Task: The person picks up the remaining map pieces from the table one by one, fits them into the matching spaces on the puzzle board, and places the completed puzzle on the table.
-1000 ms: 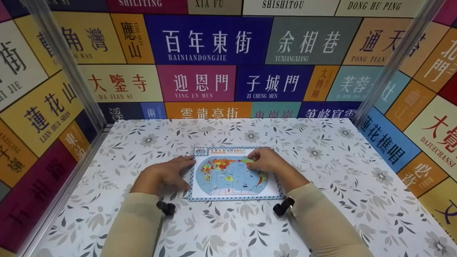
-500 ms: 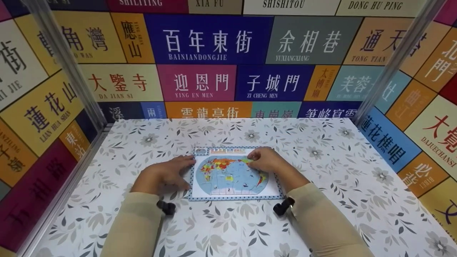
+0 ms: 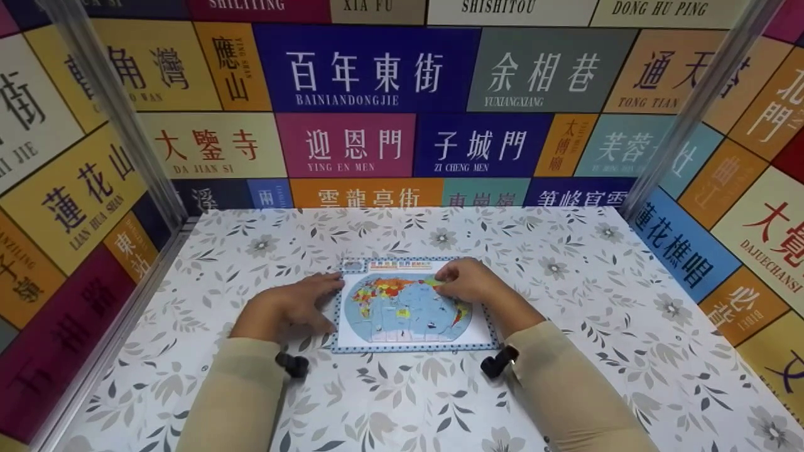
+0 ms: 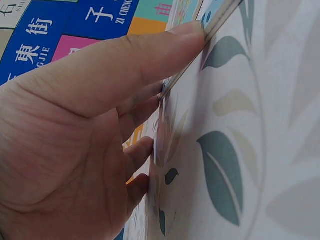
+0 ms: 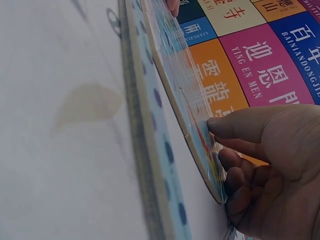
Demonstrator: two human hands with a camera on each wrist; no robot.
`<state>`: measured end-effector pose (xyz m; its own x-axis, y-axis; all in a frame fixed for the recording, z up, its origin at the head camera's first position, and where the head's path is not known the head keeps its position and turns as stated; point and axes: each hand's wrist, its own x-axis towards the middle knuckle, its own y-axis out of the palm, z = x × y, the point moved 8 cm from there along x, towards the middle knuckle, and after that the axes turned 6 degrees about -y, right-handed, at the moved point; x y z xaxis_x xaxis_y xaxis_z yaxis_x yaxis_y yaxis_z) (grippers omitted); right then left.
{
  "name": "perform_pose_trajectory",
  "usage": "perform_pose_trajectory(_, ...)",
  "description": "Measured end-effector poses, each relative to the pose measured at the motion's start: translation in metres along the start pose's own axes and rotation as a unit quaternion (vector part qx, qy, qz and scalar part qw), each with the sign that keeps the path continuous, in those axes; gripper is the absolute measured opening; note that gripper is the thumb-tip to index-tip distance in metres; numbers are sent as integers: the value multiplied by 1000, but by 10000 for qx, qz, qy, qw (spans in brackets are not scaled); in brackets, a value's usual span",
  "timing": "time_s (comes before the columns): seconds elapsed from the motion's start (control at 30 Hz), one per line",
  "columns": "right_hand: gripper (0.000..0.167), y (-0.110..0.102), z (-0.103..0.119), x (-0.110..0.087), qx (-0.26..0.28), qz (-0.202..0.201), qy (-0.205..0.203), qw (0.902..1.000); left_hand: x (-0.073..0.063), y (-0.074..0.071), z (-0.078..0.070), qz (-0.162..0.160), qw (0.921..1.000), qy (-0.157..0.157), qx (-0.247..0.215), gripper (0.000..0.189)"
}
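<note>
A world-map jigsaw puzzle (image 3: pixel 405 314) lies flat, with a blue dotted border round its white board. My left hand (image 3: pixel 295 304) is at the board's left edge with fingers spread. In the left wrist view the thumb (image 4: pixel 187 37) touches the board's edge, and the other fingers reach along its far side. Over the map's upper right, my right hand (image 3: pixel 475 282) has its thumb and index finger at a green puzzle piece (image 3: pixel 432 282), pinching it. The right wrist view shows that thumb (image 5: pixel 230 127) at the map's raised surface, the other fingers curled beside its rim.
A white tablecloth (image 3: pixel 597 376) with grey leaves and flowers lies under the board. Behind stand panels (image 3: pixel 364 69) of coloured signs, with clear corner posts (image 3: pixel 119 107) at the left and right. Black wrist devices (image 3: pixel 499 364) sit on both sleeves.
</note>
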<state>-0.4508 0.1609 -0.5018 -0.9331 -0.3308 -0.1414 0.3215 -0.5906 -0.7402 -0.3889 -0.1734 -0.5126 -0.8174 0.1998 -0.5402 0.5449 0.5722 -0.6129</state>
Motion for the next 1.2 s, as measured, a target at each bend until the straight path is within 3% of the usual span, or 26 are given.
perform_pose_trajectory(0.6,36,-26,1,-5,82,-250,198,9995,1,0,3,9,9997,-169,-169,105)
perform_pose_trajectory(0.83,39,-43,5,-8,175,-517,25,9985,-3,0,8,33,9986,-272,-459,108)
perform_pose_trajectory(0.97,41,-53,5,-11,273,-643,-181,9974,-2,0,8,24,9992,-171,-358,107)
perform_pose_trajectory(1.2,40,-67,-4,-16,514,-826,-70,9952,0,1,7,48,9999,-74,-101,105)
